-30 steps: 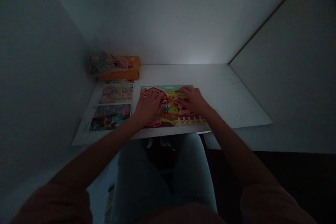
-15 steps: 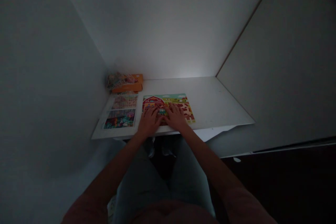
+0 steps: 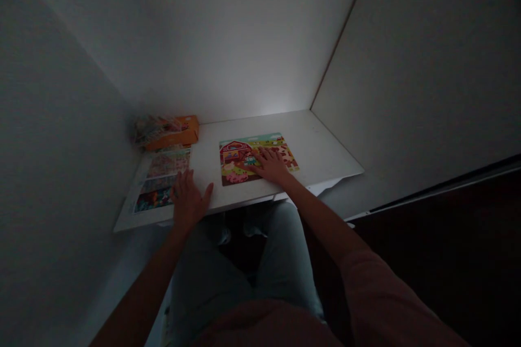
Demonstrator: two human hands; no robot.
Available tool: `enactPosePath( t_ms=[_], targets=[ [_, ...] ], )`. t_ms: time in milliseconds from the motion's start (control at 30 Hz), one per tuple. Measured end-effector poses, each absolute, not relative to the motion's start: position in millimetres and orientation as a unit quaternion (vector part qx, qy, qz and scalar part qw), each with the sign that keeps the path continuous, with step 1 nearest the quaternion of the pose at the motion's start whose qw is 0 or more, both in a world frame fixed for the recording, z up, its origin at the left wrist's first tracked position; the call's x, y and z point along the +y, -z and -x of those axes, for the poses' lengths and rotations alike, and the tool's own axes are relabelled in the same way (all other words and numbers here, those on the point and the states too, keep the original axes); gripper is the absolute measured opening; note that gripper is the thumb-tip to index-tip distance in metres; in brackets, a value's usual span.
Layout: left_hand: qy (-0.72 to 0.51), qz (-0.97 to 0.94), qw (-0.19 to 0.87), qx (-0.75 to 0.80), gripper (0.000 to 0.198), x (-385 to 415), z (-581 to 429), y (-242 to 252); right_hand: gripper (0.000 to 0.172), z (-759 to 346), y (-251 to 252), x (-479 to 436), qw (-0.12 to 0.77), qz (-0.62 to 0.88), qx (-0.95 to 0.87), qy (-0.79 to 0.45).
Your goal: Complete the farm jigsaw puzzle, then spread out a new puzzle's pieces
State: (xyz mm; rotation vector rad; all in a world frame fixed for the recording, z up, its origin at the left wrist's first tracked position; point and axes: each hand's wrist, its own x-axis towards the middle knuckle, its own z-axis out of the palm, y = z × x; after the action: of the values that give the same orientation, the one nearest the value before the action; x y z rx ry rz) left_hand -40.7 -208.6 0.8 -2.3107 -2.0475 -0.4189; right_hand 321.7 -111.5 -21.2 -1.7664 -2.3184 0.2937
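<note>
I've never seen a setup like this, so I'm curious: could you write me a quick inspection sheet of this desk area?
Surface: white desktop, dimly lit, set between walls.
Things: farm picture puzzle with a red barn, lying flat on the desktop.
Clutter: printed sheet of colourful pictures at the left; orange box and clear bag of colourful contents in the back left corner.
Hands: right hand rests open on the puzzle; left hand is open with fingers spread, beside the puzzle, at the sheet's corner.
Cables: nothing seen.
Surroundings: white wall panel at the right; person's knees in pale trousers below the desk edge; no other people seen.
</note>
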Motion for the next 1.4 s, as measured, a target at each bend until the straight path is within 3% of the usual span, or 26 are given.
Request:
enactPosePath(
  t_ms=[100, 267, 667, 800, 1200, 1400],
  targets=[
    [0.135, 0.758, 0.003, -0.638, 0.127, -200.2, 46.2, 14.4, 0.092, -357.5, 18.2, -96.4, 0.098, 0.648, -0.750, -0.086],
    [0.174, 0.695, -0.007, -0.697, 0.101, -198.7, 38.4, 23.1, 0.095, -413.5, 8.4, -66.0, 0.047, 0.734, -0.671, -0.092],
    [0.179, 0.689, -0.009, -0.703, 0.099, -197.4, 43.7, 26.0, 0.087, -519.7, 13.7, 2.9, 0.030, 0.719, -0.693, -0.048],
    [0.174, 0.684, -0.021, -0.708, 0.093, -198.8, 43.6, 22.4, 0.085, -531.2, 9.1, 20.1, 0.010, 0.723, -0.690, -0.044],
    [0.145, 0.677, -0.058, -0.719, 0.109, -198.1, 51.6, 25.5, 0.079, -538.2, 8.7, 34.6, 0.004, 0.707, -0.707, -0.025],
    [0.144, 0.681, -0.036, -0.717, 0.105, -200.9, 40.9, 23.3, 0.078, -525.3, -3.6, 27.2, -0.012, 0.720, -0.693, -0.030]
  ],
)
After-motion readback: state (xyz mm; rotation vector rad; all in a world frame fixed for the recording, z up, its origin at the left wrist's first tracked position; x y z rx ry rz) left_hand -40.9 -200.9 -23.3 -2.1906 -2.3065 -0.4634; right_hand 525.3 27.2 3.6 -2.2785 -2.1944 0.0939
